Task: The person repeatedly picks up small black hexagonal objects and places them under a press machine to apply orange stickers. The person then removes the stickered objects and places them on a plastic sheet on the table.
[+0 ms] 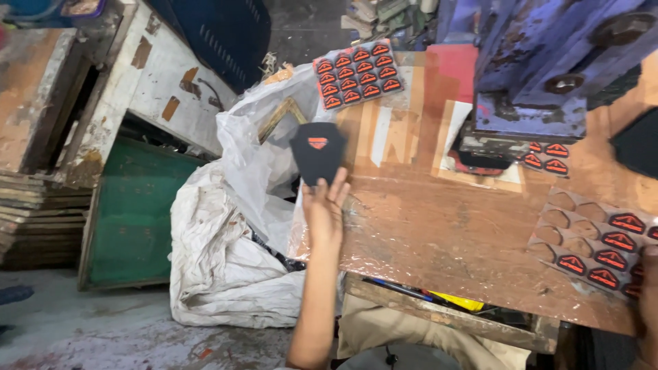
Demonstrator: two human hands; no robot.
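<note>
Black and shield-shaped, a fabric patch (317, 152) with a small red emblem is standing upright above the left hand (324, 209), which is pinching its lower edge between the fingertips (338, 182). The patch is being held out just past the left edge of the surface (439, 233), over a crumpled white plastic sack (226, 253) that is slumping on the floor against the surface's side.

The surface itself is shining reddish-brown under a clear film. At its far left corner a sheet of red-and-black emblems (358, 74) is lying flat, well apart from the held patch. At the near right a brown punched sheet (595, 240) is lying with some red emblems still in it and rows of empty shield-shaped holes. The right hand (648, 288) is showing only as a sliver at the picture's right edge, just beside that sheet; whether it is gripping anything I cannot tell.

A blue metal press (541, 62) is standing at the far right, with a few more emblems (547, 156) lying under its base.
</note>
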